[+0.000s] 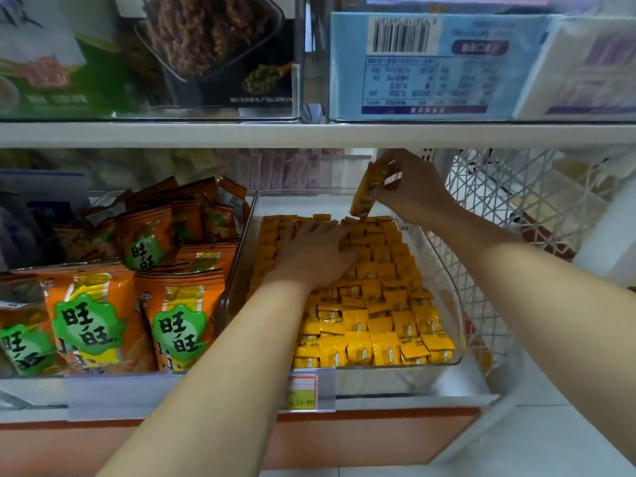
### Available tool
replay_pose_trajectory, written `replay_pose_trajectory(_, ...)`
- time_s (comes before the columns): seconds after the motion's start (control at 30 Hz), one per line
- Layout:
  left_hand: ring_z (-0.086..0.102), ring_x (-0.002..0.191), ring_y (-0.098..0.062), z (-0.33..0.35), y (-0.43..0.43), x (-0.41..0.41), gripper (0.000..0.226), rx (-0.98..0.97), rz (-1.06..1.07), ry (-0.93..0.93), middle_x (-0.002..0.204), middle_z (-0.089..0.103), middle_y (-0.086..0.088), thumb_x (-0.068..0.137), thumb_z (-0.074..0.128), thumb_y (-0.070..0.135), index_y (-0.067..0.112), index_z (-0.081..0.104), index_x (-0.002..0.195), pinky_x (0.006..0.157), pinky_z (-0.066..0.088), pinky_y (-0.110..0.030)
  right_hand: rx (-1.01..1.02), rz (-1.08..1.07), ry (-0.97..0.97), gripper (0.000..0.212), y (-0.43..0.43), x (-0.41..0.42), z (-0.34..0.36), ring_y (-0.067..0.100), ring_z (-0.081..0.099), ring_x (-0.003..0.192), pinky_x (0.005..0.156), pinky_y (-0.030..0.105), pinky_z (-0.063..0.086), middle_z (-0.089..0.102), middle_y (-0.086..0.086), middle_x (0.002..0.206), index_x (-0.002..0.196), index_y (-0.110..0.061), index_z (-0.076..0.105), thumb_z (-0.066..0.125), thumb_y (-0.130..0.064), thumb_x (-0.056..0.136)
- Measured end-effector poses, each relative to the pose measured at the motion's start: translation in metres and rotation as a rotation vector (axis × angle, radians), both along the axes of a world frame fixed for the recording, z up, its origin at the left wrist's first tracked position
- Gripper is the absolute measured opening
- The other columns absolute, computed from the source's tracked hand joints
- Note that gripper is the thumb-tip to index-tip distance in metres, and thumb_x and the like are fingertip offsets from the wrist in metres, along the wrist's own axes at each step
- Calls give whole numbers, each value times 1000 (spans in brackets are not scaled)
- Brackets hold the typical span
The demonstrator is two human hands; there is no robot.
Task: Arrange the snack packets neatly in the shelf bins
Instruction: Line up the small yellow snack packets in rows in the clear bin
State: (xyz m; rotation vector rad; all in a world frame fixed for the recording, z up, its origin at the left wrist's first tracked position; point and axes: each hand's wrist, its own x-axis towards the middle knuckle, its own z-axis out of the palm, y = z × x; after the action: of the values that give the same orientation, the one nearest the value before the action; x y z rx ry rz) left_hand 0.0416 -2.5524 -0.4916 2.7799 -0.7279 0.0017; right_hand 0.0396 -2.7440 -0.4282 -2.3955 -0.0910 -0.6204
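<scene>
Lower shelf, centre: a clear plastic bin (449, 304) holds small yellow foil snack packets (378, 321), packed edge-up in tight rows from the front wall to the rear.

Left hand (313, 256): lies palm-down on the rows in the middle-to-rear part of the bin. Its fingers (327, 230) are straight and slightly spread, pressing on the packet tops and gripping nothing.

Right hand (413, 191): raised over the rear right of the bin, just under the white upper shelf board (309, 134). Its fingers (402, 163) are curled and pinch a single yellow-orange packet (368, 192) by its upper end. The packet hangs tilted, with its lower end at the last row; actual contact cannot be told.

Surroundings:
- Left of the bin, just beside its wall: orange snack bags with green labels (86, 321), upright in front and leaning loosely behind.
- Right of the bin: a white lattice plastic basket (499, 218).
- Shelf edge below the bin front: a red-and-white price tag (303, 390).
- Upper shelf: a pale blue box with a barcode (430, 63) and dark printed packaging (206, 53) to its left.
</scene>
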Motion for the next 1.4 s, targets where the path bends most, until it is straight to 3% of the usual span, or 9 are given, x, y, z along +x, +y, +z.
replay_pose_trajectory(0.2,15,150,-27,0,-2,-3,71,-5,-2,-65,163,24,7,87,25,70,41,29,151,118,5,-53,-82,81,-6,31,2,13,-3,-3,65,71,67,14,49,67,-4,99,105,-26,56,77,-17,83)
replay_pose_trajectory(0.33,13,149,-29,3,-4,-6,55,-37,-110,-104,164,22,7,99,38,50,36,29,152,120,9,-52,-46,45,-38,31,3,14,-12,-11,62,66,57,4,46,64,-10,93,104,-28,56,74,-15,83)
replay_pose_trajectory(0.47,9,151,-26,4,-5,-7,58,-53,-58,51,163,25,0,98,35,54,39,22,154,119,5,-49,65,-22,-88,30,5,12,-20,-1,65,72,63,21,55,65,-8,95,105,-28,54,73,-17,84)
replay_pose_trajectory(0.63,13,150,-31,2,-7,-5,65,112,-17,-93,163,24,0,94,26,68,42,20,154,118,10,-51,68,-25,-98,29,6,10,-21,10,67,81,67,28,56,65,-2,102,104,-28,51,72,-17,85)
replay_pose_trajectory(0.8,9,151,-31,-2,-4,-7,65,100,-15,-98,164,21,0,91,22,71,49,17,151,119,8,-54,-147,89,-13,22,6,9,-17,15,66,86,80,37,57,67,0,102,103,-20,59,71,-14,86)
replay_pose_trajectory(1.0,17,148,-32,7,-7,-9,63,57,2,-142,162,27,-2,92,36,66,43,30,150,117,15,-52,-840,116,430,27,16,16,-11,24,65,94,82,41,55,68,6,110,121,-26,70,54,-21,98)
replay_pose_trajectory(1.1,19,148,-30,10,-15,-9,63,0,-50,-221,163,25,2,93,40,61,37,33,151,118,17,-51,-832,119,428,26,14,14,-6,23,65,94,80,36,53,69,5,106,120,-21,70,58,-24,97)
replay_pose_trajectory(1.23,11,151,-27,0,-16,-6,61,29,-91,-24,165,15,10,96,30,63,44,20,153,120,3,-53,-788,0,206,30,2,16,-8,17,63,110,104,44,40,71,-9,115,124,-29,66,64,-23,94)
replay_pose_trajectory(1.4,5,152,-28,-7,-15,-4,61,72,-93,-23,166,10,9,95,24,65,48,15,153,119,-1,-53,-859,-15,288,23,5,24,-6,19,61,111,107,46,34,72,-9,109,113,-33,70,69,-32,91)
